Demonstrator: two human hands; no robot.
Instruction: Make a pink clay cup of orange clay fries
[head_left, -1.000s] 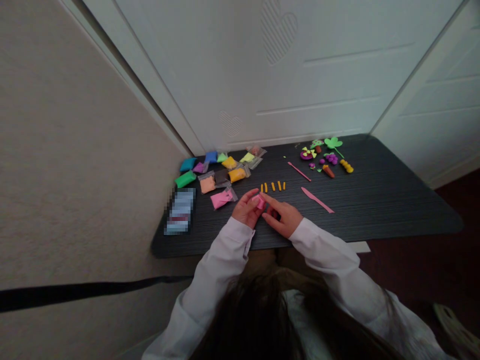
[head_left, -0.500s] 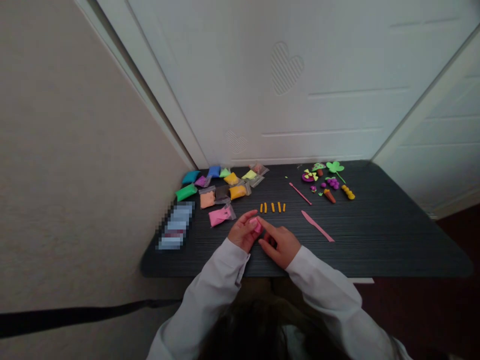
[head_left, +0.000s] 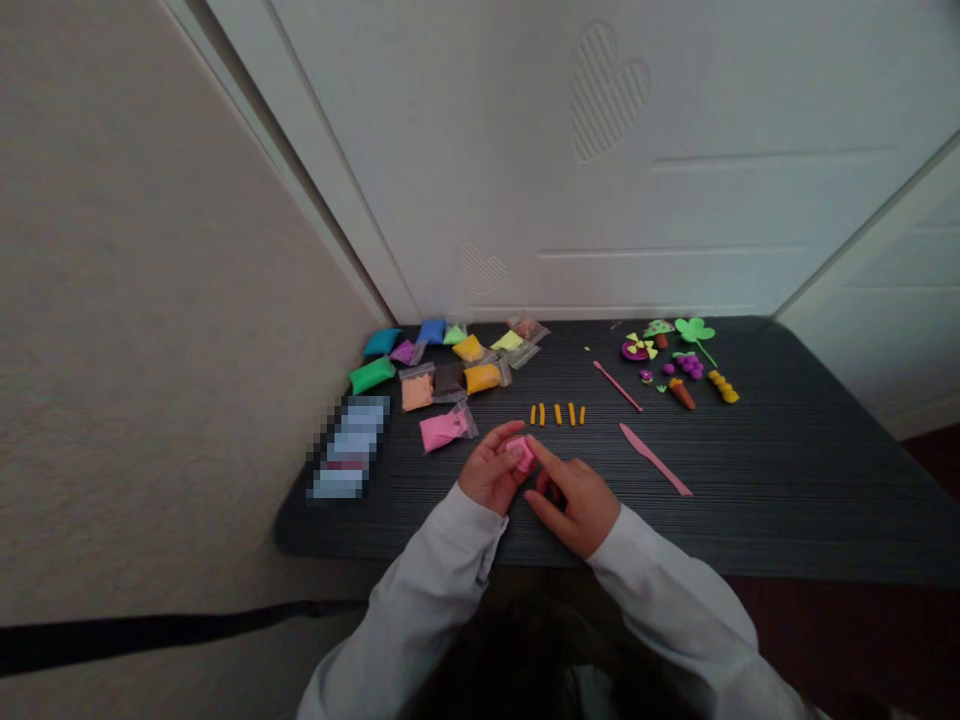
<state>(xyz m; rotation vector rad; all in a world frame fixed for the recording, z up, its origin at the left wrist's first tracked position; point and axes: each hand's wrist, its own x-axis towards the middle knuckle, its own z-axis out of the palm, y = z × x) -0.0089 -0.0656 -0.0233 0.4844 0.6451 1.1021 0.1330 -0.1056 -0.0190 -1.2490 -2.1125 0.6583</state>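
Note:
A small lump of pink clay (head_left: 520,454) is held between both hands over the dark table (head_left: 787,470). My left hand (head_left: 489,476) cups it from the left with curled fingers. My right hand (head_left: 574,498) pinches it from the right with its forefinger stretched onto the lump. Just beyond the hands lies a row of several short orange clay sticks (head_left: 557,413). A pink clay bag (head_left: 444,429) lies to the left of my left hand.
Several coloured clay bags (head_left: 448,360) lie at the back left. A pink plastic knife (head_left: 654,458) and a thin pink stick tool (head_left: 617,386) lie to the right. Finished clay figures (head_left: 679,360) sit at the back right. A white door stands behind the table.
The view has shifted a little, so the table sits slightly more to the right. Both hands stay on the pink lump, with only small finger movement.

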